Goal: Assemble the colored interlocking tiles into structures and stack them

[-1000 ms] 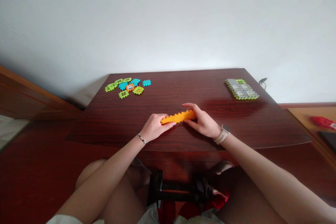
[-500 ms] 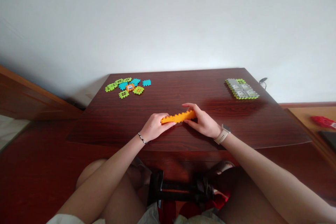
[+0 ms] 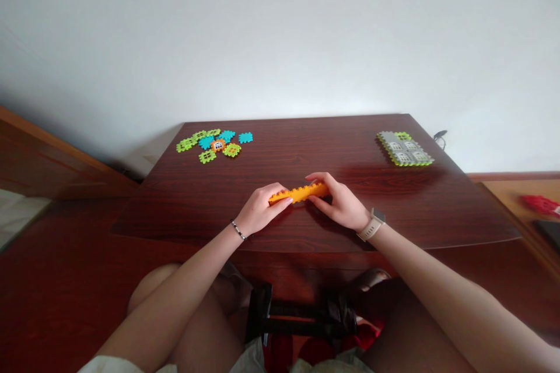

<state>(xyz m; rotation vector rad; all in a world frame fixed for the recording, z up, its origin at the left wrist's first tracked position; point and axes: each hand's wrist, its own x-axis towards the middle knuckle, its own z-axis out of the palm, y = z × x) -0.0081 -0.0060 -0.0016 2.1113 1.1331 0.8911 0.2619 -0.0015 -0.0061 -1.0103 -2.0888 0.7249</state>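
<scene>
An orange-yellow building panel [image 3: 301, 193] with notched, toothed edges is held between my two hands, seen nearly edge-on above the near middle of the table. My left hand [image 3: 261, 207] grips its left end, thumb along the near side and fingers behind. My right hand [image 3: 336, 201] has its right end between thumb and fingers. Part of the panel at each end is hidden by the fingers. Whether it is one piece or several joined pieces I cannot tell.
On the dark wood table [image 3: 280, 227], loose green panels [image 3: 186, 144], blue panels [image 3: 245, 137] and an orange window panel [image 3: 217, 145] lie at the back left. A joined grey and green panel assembly [image 3: 405, 148] lies at the back right. A wall [image 3: 280, 41] stands behind.
The orange-yellow panel looks tipped slightly, with its near face showing less. Both hands keep their hold and have hardly moved.
</scene>
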